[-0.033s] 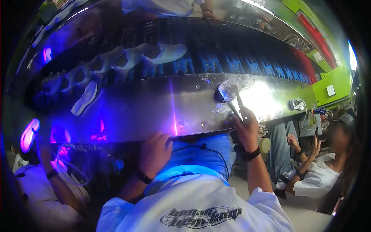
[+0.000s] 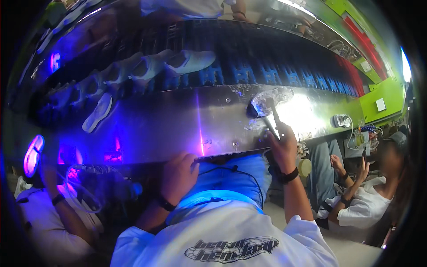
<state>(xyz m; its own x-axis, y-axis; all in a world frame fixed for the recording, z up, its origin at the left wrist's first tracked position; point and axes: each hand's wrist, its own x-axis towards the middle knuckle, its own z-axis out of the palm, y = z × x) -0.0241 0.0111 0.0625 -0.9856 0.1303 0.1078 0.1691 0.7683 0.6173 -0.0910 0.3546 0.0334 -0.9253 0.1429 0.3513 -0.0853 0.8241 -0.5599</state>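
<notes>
My right hand (image 2: 284, 141) is closed around the handle of a brush (image 2: 275, 116) at the table's near edge, right of centre. The brush's far end reaches over a shallow container lined with crumpled clear plastic (image 2: 258, 109). A second thin dark stick-like shape lies beside it, and I cannot tell whether it is part of the same tool. My left hand (image 2: 179, 174) rests at the near edge of the metal table (image 2: 169, 120), fingers loosely bent and thumb apart, with nothing visible in it. A pale shoe sole (image 2: 98, 113) lies on the table to the left.
Behind the table runs a dark conveyor belt (image 2: 235, 53) carrying a row of light shoes (image 2: 189, 61). A co-worker at left holds a brightly lit sole (image 2: 34, 155). Another person (image 2: 369, 196) sits at right. A small white device with a cable (image 2: 341, 120) stands at the table's right end.
The lit sole in the left co-worker's hand has turned slightly. My hands and the brush stay in place.
</notes>
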